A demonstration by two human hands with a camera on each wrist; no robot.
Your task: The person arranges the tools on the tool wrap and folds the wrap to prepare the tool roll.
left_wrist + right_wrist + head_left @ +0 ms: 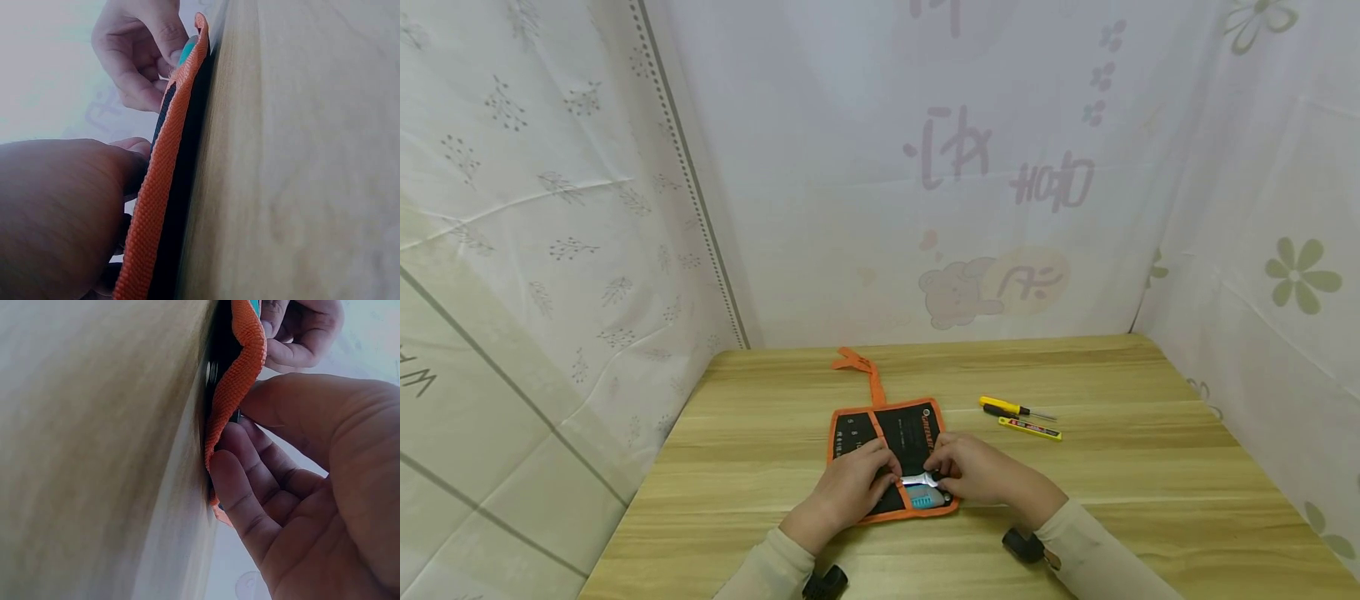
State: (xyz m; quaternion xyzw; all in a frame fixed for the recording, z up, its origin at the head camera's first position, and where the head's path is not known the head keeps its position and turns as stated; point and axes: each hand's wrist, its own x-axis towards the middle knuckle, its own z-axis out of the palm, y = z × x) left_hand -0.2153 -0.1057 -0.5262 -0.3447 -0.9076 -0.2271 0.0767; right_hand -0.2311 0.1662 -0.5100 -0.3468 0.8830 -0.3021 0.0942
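A black tool pouch (904, 437) with orange trim lies unfolded on the table. Across its lower right part is a shiny silver tool (917, 480), which looks like a small wrench. My right hand (973, 469) pinches the right end of this tool at the pouch's right side. At the tool's left end, my left hand (853, 485) pinches the pouch by its orange band; the fingertips are partly hidden. Just below the silver tool, a grey and teal utility knife (927, 497) sits in the pouch. The orange edge (164, 169) shows close up in the left wrist view.
Right of the pouch lie a yellow-handled screwdriver (1000, 405), a black-handled tool (997, 411) and a flat yellow case (1030, 429). An orange tie strap (874, 379) stretches from the pouch's top toward the back of the wooden table (760, 417). Printed curtains (850, 208) surround the table.
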